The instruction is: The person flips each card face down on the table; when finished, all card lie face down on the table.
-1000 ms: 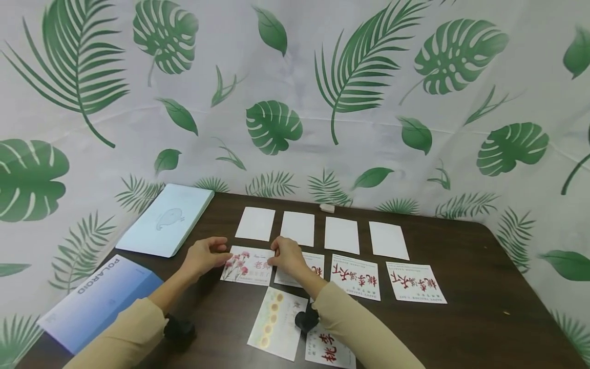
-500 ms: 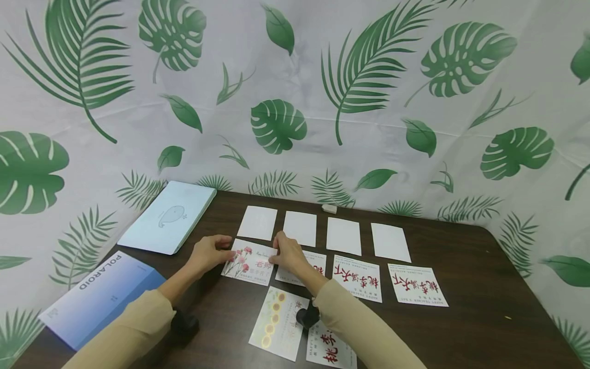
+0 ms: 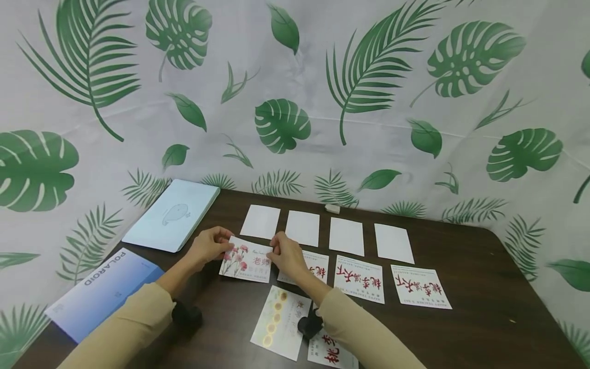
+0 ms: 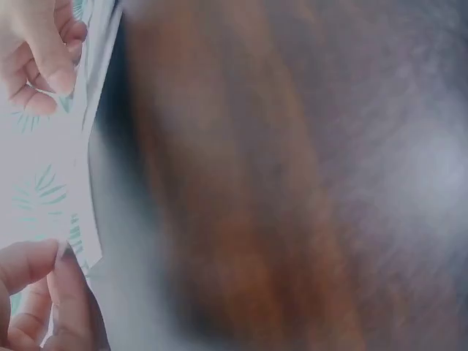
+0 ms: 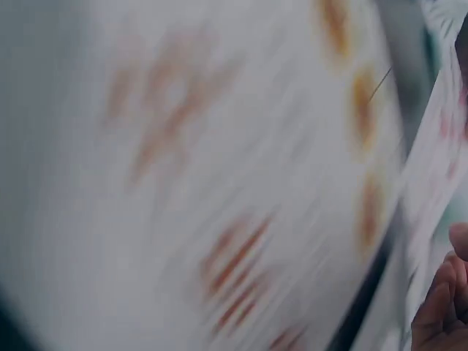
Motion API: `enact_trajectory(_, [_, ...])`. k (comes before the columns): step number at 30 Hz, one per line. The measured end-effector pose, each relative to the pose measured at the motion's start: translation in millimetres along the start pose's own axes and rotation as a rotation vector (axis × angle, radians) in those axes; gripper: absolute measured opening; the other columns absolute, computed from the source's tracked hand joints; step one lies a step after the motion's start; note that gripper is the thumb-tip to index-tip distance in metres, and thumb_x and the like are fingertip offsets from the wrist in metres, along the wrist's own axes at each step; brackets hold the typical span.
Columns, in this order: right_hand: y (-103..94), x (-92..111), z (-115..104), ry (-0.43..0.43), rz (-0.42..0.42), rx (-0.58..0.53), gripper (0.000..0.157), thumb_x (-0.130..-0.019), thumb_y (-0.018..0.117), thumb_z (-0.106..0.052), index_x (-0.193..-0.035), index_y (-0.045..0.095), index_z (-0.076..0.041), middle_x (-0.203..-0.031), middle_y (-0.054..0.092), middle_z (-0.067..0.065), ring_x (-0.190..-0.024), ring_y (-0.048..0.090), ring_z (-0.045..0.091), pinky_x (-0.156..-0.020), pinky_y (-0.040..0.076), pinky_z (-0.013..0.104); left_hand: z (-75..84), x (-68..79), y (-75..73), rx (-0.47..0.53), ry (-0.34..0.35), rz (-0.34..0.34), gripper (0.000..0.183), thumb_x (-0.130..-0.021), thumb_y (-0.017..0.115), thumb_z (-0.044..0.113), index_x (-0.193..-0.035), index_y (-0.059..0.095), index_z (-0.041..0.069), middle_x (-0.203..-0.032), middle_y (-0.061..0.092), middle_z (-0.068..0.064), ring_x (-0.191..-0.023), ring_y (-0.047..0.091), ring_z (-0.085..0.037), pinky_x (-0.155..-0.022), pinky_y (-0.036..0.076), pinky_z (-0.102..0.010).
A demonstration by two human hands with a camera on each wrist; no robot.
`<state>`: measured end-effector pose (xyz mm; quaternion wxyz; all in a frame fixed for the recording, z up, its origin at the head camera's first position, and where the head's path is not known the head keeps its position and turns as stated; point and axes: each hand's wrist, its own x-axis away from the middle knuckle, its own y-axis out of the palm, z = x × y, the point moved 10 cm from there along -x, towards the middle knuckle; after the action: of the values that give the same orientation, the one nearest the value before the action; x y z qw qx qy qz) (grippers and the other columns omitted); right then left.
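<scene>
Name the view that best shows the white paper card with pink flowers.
The head view: the white paper card with pink flowers shows nearly its whole printed face. The left wrist view apparently gives only a narrow, edge-on sliver; the right wrist view, a slanted, blurred strip with pink marks.

Soft, even light fills the head view. In the left wrist view, pale glare touches the blurred counter (image 4: pixel 241 183); the right's sunflower card (image 5: pixel 292 183) looks dim and smeared.
</scene>
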<state>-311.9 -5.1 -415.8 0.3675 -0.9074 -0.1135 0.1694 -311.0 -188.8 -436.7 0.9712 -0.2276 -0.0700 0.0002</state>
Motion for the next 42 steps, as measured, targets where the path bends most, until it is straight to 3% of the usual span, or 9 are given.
enact_trajectory(3, [4.6,1.4,-21.6,-0.038,-0.025,-0.102,0.016,-0.079,0.072,-0.005,-0.089,0.059,-0.003,-0.069,0.058,0.002,-0.058,0.045,0.003,-0.051,0.038,0.016,9.2,0.1,-2.5,0.020,0.010,-0.019,0.026,-0.084,0.063,0.001,-0.108,0.056,-0.006,-0.085,0.060,-0.009,-0.067,0.057,-0.010,-0.064,0.058,-0.027])
enact_trajectory(8, [14.8,3.7,-48.9,-0.015,-0.083,-0.233,0.018,-0.081,0.073,-0.016,-0.088,0.062,-0.003,-0.071,0.064,0.005,-0.059,0.050,0.000,-0.051,0.042,0.013,33.7,3.5,1.5,0.006,0.048,-0.056,0.025,-0.082,0.060,0.004,-0.106,0.056,-0.005,-0.086,0.059,-0.010,-0.069,0.058,-0.013,-0.067,0.059,-0.032])
enact_trajectory(15, [11.8,6.7,-50.2,0.042,-0.065,-0.249,0.030,-0.077,0.076,-0.029,-0.086,0.061,-0.005,-0.069,0.063,0.001,-0.060,0.051,0.000,-0.052,0.043,0.015,58.4,10.0,11.2,-0.070,0.087,-0.072,0.025,-0.081,0.057,0.009,-0.103,0.055,-0.003,-0.085,0.057,-0.011,-0.068,0.058,-0.018,-0.061,0.057,-0.030])
enact_trajectory(19, [8.6,11.4,-46.9,0.078,-0.108,-0.297,0.024,-0.077,0.072,-0.021,-0.087,0.060,-0.003,-0.068,0.064,0.002,-0.055,0.052,0.001,-0.049,0.046,0.015,62.5,14.9,18.6,0.005,0.090,-0.111,0.025,-0.088,0.059,0.016,-0.103,0.053,-0.003,-0.090,0.058,-0.013,-0.074,0.062,-0.019,-0.065,0.059,-0.032])
enact_trajectory(22, [-2.1,15.7,-46.5,0.094,-0.144,-0.354,0.019,-0.079,0.067,-0.011,-0.091,0.059,0.001,-0.068,0.066,0.007,-0.050,0.058,0.006,-0.047,0.051,0.019,61.2,17.2,22.3,0.113,0.068,-0.139,0.035,-0.093,0.058,0.028,-0.106,0.053,-0.005,-0.101,0.059,-0.017,-0.086,0.064,-0.021,-0.070,0.059,-0.033])
enact_trajectory(25, [-23.2,17.2,-47.6,0.069,-0.135,-0.360,0.016,-0.080,0.061,-0.003,-0.094,0.057,0.004,-0.069,0.066,0.010,-0.048,0.062,0.012,-0.047,0.055,0.026,55.9,17.9,19.4,0.199,0.039,-0.110,0.042,-0.095,0.055,0.033,-0.111,0.052,-0.006,-0.110,0.058,-0.021,-0.095,0.064,-0.024,-0.074,0.058,-0.032])
enact_trajectory(31, [-61.6,15.8,-37.2,0.045,-0.008,-0.309,0.014,-0.081,0.057,0.003,-0.095,0.056,0.003,-0.068,0.063,0.010,-0.050,0.062,0.014,-0.048,0.056,0.028,35.4,25.9,10.1,0.217,0.032,-0.026,0.042,-0.094,0.058,0.021,-0.124,0.046,-0.007,-0.115,0.055,-0.021,-0.099,0.060,-0.024,-0.081,0.057,-0.037])
enact_trajectory(36, [-52.4,16.5,-15.2,0.121,0.044,-0.423,0.015,-0.083,0.059,0.002,-0.097,0.056,0.003,-0.072,0.064,0.014,-0.050,0.061,0.012,-0.048,0.056,0.032,17.6,34.0,12.6,0.229,0.027,-0.018,0.043,-0.089,0.064,0.012,-0.123,0.047,-0.007,-0.112,0.058,-0.021,-0.088,0.062,-0.015,-0.077,0.058,-0.035])
enact_trajectory(42, [-21.0,19.1,6.5,0.206,0.043,-0.552,0.019,-0.083,0.061,0.004,-0.099,0.053,0.009,-0.072,0.062,0.015,-0.048,0.060,0.010,-0.049,0.057,0.030,4.2,33.4,0.2,0.151,0.001,0.090,0.038,-0.084,0.070,0.008,-0.117,0.055,-0.005,-0.103,0.063,-0.020,-0.076,0.061,-0.011,-0.066,0.059,-0.028])
